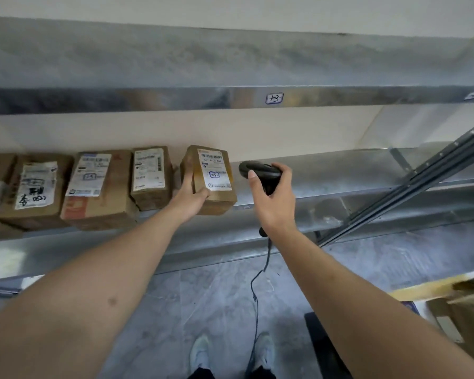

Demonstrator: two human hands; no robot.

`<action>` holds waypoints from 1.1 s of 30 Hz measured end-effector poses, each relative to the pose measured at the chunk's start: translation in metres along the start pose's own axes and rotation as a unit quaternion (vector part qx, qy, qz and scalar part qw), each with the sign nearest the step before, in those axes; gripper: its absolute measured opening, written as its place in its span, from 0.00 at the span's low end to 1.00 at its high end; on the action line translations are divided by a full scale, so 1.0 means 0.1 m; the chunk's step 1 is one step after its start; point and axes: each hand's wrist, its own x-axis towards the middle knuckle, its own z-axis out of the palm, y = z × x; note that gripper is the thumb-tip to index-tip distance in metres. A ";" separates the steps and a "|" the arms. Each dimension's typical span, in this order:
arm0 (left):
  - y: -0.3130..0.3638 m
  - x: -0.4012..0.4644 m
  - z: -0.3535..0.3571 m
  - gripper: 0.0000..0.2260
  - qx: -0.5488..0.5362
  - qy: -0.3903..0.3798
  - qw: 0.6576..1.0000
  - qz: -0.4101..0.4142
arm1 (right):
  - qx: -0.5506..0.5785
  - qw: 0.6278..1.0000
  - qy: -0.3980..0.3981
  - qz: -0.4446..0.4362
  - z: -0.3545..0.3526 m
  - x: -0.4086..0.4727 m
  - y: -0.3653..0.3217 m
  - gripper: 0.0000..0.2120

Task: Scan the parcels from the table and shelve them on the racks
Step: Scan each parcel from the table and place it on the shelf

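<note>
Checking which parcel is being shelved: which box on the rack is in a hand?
The rightmost box, at the end of the row. The left hand grips its lower left corner; the other boxes sit untouched to its left.

A metal rack shelf (340, 170) bears a row of brown cardboard parcels (99, 187), white labels up; bare metal lies to their right.
</note>
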 end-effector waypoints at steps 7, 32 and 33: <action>0.01 0.22 0.03 0.32 0.016 0.043 0.999 -0.010 | -0.004 1.000 -0.027 0.016 0.16 0.29 0.07 0.23; 0.25 0.28 0.13 0.34 0.416 0.043 0.903 0.096 | 0.004 0.998 -0.059 0.010 0.19 0.54 0.11 0.26; 0.25 0.28 0.12 0.34 0.416 0.043 0.903 0.093 | 0.003 0.998 -0.058 0.009 0.19 0.53 0.11 0.26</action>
